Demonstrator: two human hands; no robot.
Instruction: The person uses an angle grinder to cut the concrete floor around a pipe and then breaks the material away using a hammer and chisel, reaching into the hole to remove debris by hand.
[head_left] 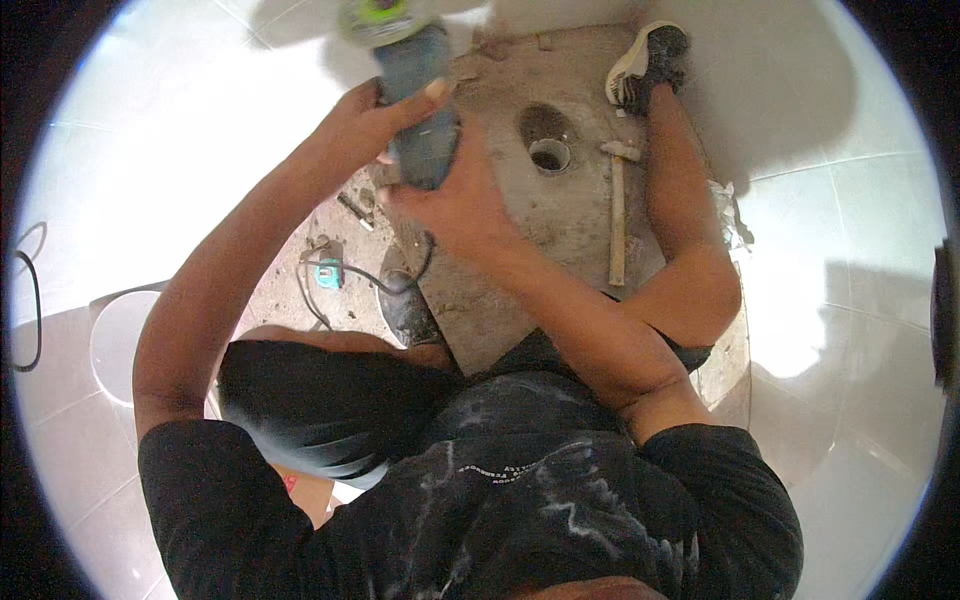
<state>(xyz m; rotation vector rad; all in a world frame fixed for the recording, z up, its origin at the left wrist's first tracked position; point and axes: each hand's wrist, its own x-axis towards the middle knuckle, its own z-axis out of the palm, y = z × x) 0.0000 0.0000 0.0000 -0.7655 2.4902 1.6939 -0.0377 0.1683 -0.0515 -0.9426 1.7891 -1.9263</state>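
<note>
Both hands hold an angle grinder [422, 110] up in front of me, with its disc end uppermost near the tiled wall. The grinder's round disc with a bright green centre [380, 10] is blurred and partly cut off by the frame's top edge. My left hand [365, 125] is closed on the left side of the dark body, its thumb across the front. My right hand [455, 195] wraps the lower end from the right. A dark cord [395, 288] runs on the floor below the tool.
A pipe hole [549, 154] opens in the rough floor ahead. Beside my right leg lies a hammer [617, 220]. A teal tape measure [327, 273] and a dark marker-like stick [355, 212] lie left. A white bucket [125, 345] stands far left. Pale tiled walls [840, 200] surround me.
</note>
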